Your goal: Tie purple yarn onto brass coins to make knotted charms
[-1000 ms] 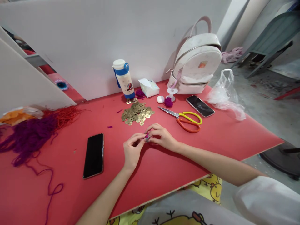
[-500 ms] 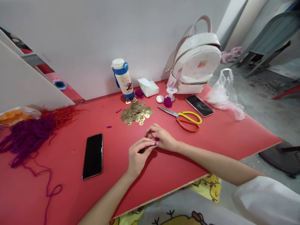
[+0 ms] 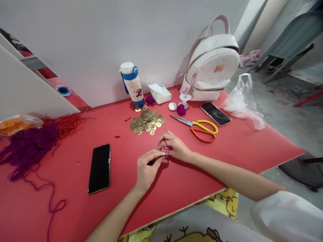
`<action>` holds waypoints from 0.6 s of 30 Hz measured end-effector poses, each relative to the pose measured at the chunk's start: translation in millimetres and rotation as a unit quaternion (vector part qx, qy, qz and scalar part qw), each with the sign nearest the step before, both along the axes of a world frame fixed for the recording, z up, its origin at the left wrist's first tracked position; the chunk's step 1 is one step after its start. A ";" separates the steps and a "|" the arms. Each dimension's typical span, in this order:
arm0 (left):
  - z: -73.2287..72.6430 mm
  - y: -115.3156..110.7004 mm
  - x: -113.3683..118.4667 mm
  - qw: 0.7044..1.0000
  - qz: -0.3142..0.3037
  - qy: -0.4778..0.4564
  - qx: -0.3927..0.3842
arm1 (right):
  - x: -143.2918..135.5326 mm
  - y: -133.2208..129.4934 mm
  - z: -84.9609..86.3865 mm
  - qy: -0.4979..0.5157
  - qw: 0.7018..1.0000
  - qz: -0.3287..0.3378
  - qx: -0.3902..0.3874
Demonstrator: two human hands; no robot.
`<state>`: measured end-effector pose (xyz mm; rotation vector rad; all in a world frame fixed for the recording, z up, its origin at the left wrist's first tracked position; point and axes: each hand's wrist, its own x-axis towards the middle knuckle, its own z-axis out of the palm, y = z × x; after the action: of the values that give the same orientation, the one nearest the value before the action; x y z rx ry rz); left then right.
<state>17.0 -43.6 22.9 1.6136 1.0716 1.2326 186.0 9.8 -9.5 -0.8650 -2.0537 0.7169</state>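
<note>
Just over the red table, my left hand (image 3: 148, 168) pinches a thin purple cord (image 3: 168, 148) between thumb and fingers. Facing it, my right hand (image 3: 175, 146) has its fingers curled on the same cord, which bows in a small loop between the two hands. Fingers hide the cord's ends, and whether a coin is on it I cannot tell. Beyond my hands lies a heap of brass-coloured coins with holes (image 3: 147, 121). Scissors (image 3: 194, 127) with one yellow and one orange handle rest to the right of the heap.
A black phone (image 3: 100, 168) lies left, near purple yarn (image 3: 30, 144) and red strands (image 3: 72, 126). Along the back stand a bottle (image 3: 133, 85), a tissue pack (image 3: 160, 94), a white spool (image 3: 185, 98) and a backpack (image 3: 212, 69). A second phone (image 3: 215, 113) and plastic bag (image 3: 242, 97) sit right.
The cord's loop between my hands has grown wider and bows out to the right. My left hand has shifted slightly left. The things on the table lie as before.
</note>
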 end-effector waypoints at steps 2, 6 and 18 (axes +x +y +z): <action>0.4 1.3 -0.5 0.999 0.015 0.011 -0.026 | 0.0 1.1 2.9 0.015 1.000 -0.003 -0.006; 0.1 5.3 -1.4 0.997 0.038 0.019 -0.071 | 2.7 -0.3 13.6 0.048 0.996 0.003 -0.069; -7.3 16.5 -5.6 0.992 0.033 0.092 -0.075 | 6.3 -3.1 19.7 0.292 0.895 0.105 -0.321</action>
<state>11.4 -27.2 15.5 1.6099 1.3116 1.0338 192.2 6.6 10.3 -0.6493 -1.3729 1.6155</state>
